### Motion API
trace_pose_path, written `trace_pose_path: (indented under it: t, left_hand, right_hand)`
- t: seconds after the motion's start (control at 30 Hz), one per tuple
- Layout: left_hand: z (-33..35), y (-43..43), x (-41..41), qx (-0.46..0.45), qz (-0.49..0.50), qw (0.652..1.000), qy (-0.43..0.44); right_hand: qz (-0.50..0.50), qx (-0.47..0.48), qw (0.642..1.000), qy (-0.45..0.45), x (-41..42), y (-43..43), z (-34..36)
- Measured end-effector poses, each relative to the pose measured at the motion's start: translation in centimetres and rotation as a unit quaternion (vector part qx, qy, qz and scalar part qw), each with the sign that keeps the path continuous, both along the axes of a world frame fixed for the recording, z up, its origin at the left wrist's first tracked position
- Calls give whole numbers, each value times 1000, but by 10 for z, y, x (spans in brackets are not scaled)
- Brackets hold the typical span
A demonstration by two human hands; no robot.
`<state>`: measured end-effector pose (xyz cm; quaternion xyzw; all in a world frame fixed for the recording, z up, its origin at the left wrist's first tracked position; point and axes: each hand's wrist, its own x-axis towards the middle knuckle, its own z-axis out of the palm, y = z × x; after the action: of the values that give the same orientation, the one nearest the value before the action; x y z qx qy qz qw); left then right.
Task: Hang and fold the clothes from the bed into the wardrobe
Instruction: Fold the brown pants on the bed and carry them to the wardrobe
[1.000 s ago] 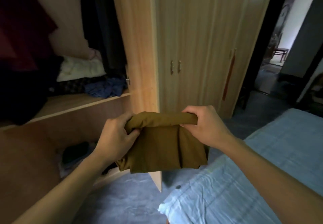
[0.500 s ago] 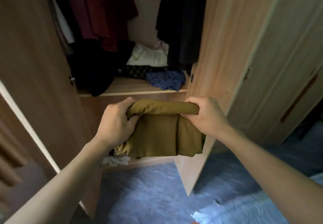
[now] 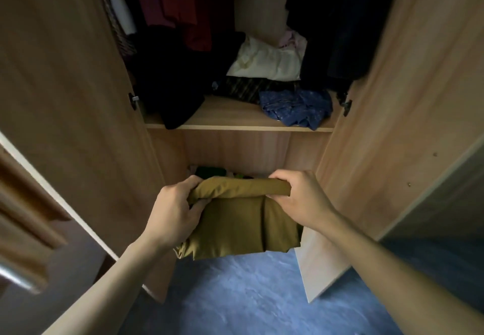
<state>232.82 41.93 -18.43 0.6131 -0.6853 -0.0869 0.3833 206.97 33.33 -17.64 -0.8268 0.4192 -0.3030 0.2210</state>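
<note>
Gripping one folded brown garment [image 3: 235,230] in two hands — left hand [image 3: 174,211], right hand [image 3: 301,201], both curled on its top fold — before one wardrobe [image 3: 235,149].

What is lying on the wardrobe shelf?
A crumpled blue garment, a cream cloth on a dark striped cloth, and a black garment. Hanging clothes cover the back of the shelf.

Only the person's arms showed. The left hand [image 3: 174,210] and right hand [image 3: 301,200] were bare, and so were both wrists. The left forearm [image 3: 110,282] and right forearm [image 3: 392,264] were bare too, slim and smooth, right down to the lower edge. The nails were too blurred to make out.
</note>
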Motion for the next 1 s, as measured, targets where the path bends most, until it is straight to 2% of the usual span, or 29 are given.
trace_pose_path:
  t: [0.33, 0.7, 1.0]
  left_hand:
    - [-65, -81, -22, 66, 76, 994, 30]
    - [-140, -163, 28, 175, 72, 979, 79]
    - [-212, -260, 85, 171, 103, 977, 78]
  right_hand:
    - [20, 53, 998, 29, 0, -106, -63]
    - [4, 107, 992, 70, 49, -187, -133]
    - [-16, 114, 993, 36, 108, -281, -209]
